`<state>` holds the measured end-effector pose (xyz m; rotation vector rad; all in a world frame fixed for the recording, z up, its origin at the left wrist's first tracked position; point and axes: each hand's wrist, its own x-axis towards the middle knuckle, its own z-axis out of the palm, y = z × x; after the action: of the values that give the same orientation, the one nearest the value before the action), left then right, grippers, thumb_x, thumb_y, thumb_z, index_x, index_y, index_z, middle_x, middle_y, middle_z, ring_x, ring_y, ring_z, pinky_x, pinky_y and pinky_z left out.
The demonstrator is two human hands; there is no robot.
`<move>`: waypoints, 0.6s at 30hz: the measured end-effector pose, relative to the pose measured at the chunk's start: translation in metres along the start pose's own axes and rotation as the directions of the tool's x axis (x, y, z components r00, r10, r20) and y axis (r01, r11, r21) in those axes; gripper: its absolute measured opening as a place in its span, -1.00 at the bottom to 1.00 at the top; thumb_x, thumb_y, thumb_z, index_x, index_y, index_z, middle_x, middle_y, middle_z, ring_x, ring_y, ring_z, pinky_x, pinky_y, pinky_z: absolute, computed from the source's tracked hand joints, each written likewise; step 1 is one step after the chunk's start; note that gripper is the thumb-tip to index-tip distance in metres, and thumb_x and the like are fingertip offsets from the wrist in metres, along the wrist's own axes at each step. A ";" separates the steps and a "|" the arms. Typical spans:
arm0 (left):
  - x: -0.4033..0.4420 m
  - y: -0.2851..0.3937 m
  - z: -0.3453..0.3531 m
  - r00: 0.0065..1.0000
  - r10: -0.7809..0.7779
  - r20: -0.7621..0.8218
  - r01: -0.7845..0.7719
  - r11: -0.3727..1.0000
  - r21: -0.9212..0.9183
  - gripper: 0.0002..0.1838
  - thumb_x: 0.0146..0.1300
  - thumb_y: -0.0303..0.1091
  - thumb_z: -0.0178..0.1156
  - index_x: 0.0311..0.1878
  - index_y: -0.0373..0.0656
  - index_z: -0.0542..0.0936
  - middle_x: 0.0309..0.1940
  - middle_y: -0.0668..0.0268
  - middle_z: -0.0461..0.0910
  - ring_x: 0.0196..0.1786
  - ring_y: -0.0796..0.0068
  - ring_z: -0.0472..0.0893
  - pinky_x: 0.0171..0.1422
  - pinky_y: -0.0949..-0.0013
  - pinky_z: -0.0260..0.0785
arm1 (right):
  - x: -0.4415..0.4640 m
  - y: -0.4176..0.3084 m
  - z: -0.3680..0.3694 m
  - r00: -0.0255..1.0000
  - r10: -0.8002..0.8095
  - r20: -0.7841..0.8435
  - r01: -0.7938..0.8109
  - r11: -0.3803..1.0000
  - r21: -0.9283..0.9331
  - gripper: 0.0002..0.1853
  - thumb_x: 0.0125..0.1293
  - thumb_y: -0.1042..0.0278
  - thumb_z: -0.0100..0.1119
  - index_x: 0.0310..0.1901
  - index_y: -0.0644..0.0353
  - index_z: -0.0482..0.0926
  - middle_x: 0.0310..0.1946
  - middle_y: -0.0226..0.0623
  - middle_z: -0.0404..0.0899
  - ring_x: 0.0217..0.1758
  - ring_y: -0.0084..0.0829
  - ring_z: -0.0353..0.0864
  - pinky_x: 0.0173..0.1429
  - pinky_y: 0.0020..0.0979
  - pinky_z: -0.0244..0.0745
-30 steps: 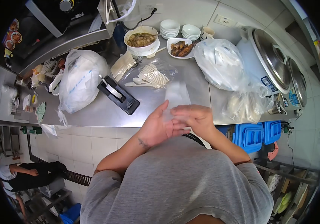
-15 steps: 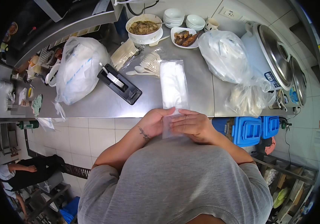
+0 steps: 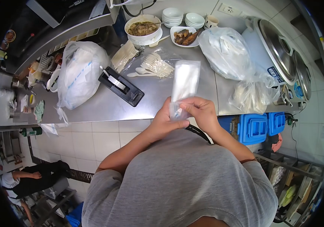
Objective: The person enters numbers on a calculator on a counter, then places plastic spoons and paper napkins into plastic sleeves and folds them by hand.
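A clear plastic sleeve with folded white contents, perhaps napkins, (image 3: pixel 185 80) is held upright just in front of the counter edge, leaning a little right. My left hand (image 3: pixel 165 119) supports its lower left side, with the thumb across the bottom. My right hand (image 3: pixel 201 110) grips the lower right side, thumb over the folded bottom flap. Beyond the sleeve lie pale disposable forks (image 3: pixel 158 64) and spoons (image 3: pixel 142 71) on clear plastic. A black tape dispenser (image 3: pixel 131 96) with a roll of tape stands to the left.
Stuffed plastic bags stand left (image 3: pixel 82 72) and right (image 3: pixel 224 53) on the steel counter (image 3: pixel 146 111). Behind are a bowl of stew (image 3: pixel 143 28), a plate of fried food (image 3: pixel 186 36) and stacked bowls (image 3: pixel 172 17). Blue lidded bins (image 3: pixel 252 128) sit below right. Another person (image 3: pixel 37 176) is at lower left.
The sleeve has shifted right and tilts more. Its loose lower end, which hung down between my hands, is now folded up under my right thumb.
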<state>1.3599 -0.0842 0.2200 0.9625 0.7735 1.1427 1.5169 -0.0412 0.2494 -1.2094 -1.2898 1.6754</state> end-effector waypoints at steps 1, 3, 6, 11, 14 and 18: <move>0.002 -0.010 -0.005 1.000 -0.009 -0.012 0.009 0.999 0.051 -0.53 0.40 -0.41 0.05 0.33 -0.21 0.24 0.15 0.25 0.43 0.23 0.49 0.41 0.30 0.37 0.28 | 0.000 0.000 0.001 1.000 0.016 -0.011 -0.016 0.999 0.033 -0.86 0.28 0.46 0.28 -0.21 0.36 0.67 -0.36 -0.33 0.67 -0.29 -0.67 0.57 -0.18 -0.60 0.50; 0.004 -0.019 -0.010 0.998 -0.038 -0.047 0.040 0.997 0.059 -0.55 0.43 -0.39 0.02 0.33 -0.21 0.23 0.14 0.25 0.44 0.21 0.52 0.42 0.27 0.39 0.28 | -0.001 0.000 0.004 0.993 -0.066 -0.097 0.061 0.997 -0.055 -0.87 0.26 0.45 0.29 -0.24 0.34 0.67 -0.40 -0.37 0.65 -0.34 -0.69 0.54 -0.24 -0.63 0.46; 0.002 -0.018 -0.010 0.990 -0.094 -0.104 0.089 0.995 -0.047 -0.58 0.45 -0.38 -0.01 0.31 -0.24 0.23 0.09 0.24 0.47 0.12 0.55 0.46 0.24 0.41 0.30 | 0.004 0.010 0.003 0.956 -0.193 -0.220 0.175 0.980 -0.098 -0.89 0.25 0.44 0.31 -0.30 0.31 0.65 -0.41 -0.40 0.61 -0.38 -0.70 0.50 -0.27 -0.63 0.42; 0.002 -0.014 0.001 0.988 -0.056 -0.145 0.025 0.977 -0.211 -0.62 0.48 -0.39 -0.07 0.29 -0.25 0.25 0.10 0.24 0.47 0.11 0.55 0.46 0.23 0.44 0.29 | 0.014 0.012 0.004 0.911 -0.281 -0.303 0.288 0.957 -0.021 -0.90 0.24 0.44 0.32 -0.34 0.27 0.64 -0.30 -0.42 0.59 -0.28 -0.65 0.48 -0.11 -0.58 0.40; 0.000 -0.016 -0.003 0.986 -0.010 -0.165 0.005 0.999 -0.032 -0.62 0.49 -0.36 -0.08 0.29 -0.26 0.25 0.11 0.24 0.46 0.13 0.54 0.45 0.25 0.44 0.26 | 0.012 -0.002 0.011 0.967 -0.083 -0.242 0.144 0.959 0.245 -0.90 0.24 0.43 0.32 -0.35 0.27 0.63 -0.26 -0.43 0.59 -0.22 -0.63 0.47 -0.03 -0.56 0.37; 0.002 -0.016 -0.005 0.978 0.056 -0.203 -0.078 0.992 -0.103 -0.62 0.49 -0.32 -0.05 0.28 -0.27 0.27 0.14 0.25 0.46 0.17 0.53 0.42 0.30 0.43 0.21 | 0.014 0.009 -0.002 0.999 -0.031 -0.035 0.038 0.975 0.220 -0.89 0.23 0.41 0.33 -0.29 0.25 0.62 -0.27 -0.44 0.59 -0.21 -0.62 0.47 -0.02 -0.56 0.35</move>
<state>1.3624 -0.0832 0.2033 0.7943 0.8340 1.3420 1.5147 -0.0297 0.2367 -1.0710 -1.0672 1.7165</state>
